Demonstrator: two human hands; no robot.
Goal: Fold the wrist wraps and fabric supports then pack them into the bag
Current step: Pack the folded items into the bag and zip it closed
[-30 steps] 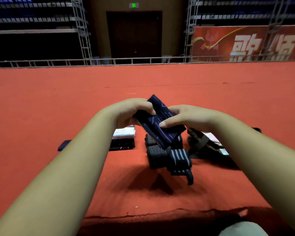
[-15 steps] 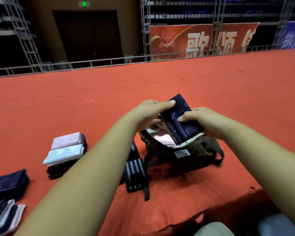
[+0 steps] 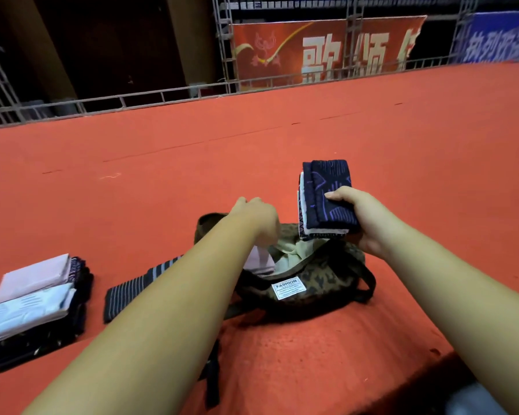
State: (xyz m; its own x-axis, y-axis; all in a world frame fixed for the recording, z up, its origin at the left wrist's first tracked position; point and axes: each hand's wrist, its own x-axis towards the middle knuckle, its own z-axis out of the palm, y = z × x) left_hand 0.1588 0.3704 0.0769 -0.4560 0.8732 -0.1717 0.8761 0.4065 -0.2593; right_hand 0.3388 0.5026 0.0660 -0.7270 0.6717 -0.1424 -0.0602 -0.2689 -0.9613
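My right hand (image 3: 364,226) grips a stack of folded fabric supports (image 3: 327,196), navy with purple marks on top and white layers beneath, and holds it upright in the air above the bag's right side. The dark patterned bag (image 3: 321,290) with a white "FASHION" label lies open on the red carpet. A pale pink folded piece (image 3: 259,260) shows inside its light lining. My left hand (image 3: 258,218) reaches down over the bag's mouth. Its fingers bend away out of sight, so I cannot tell what they hold.
A pile of folded pink, white and dark cloths (image 3: 36,295) sits at the left. A black-and-grey striped wrap (image 3: 135,290) lies beside the bag, partly under my left arm. A metal railing (image 3: 162,95) bounds the carpet at the back; the carpet edge (image 3: 450,351) runs near right.
My left hand let go of the navy stack and dropped to the bag's mouth. My right hand lifted the stack up and to the right, away from the opening.
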